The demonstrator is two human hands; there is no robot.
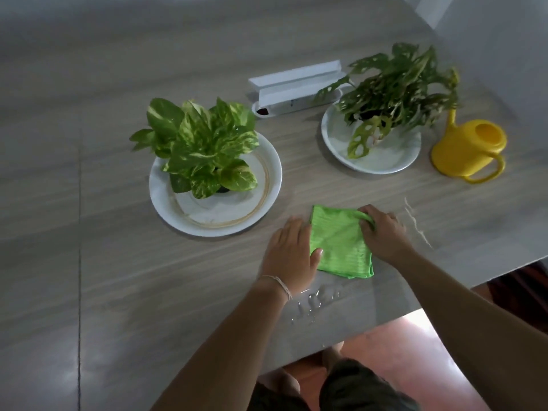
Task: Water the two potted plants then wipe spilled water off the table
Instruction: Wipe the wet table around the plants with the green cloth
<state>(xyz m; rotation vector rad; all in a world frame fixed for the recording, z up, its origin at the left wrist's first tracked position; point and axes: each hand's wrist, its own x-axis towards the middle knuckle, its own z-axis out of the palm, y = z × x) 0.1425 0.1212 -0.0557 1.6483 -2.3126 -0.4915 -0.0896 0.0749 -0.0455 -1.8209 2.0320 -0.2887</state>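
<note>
A folded green cloth point(341, 241) lies flat on the grey table point(89, 262). My left hand point(289, 253) rests on its left edge, thumb pressing the cloth. My right hand point(382, 232) pinches the cloth's upper right corner. A puddle of spilled water point(317, 301) glistens just below the cloth, near the table's front edge. A variegated plant point(198, 143) stands on a white plate point(267, 200) at the left. A holed-leaf plant point(394, 93) stands on a second white plate point(385, 161) at the right. The yellow watering can point(465, 146) sits at the far right.
A white open box point(296, 84) lies behind the plants. A thin streak of water point(418, 226) runs to the right of my right hand. The table's edge cuts diagonally at lower right, with red floor point(400, 345) and my legs below.
</note>
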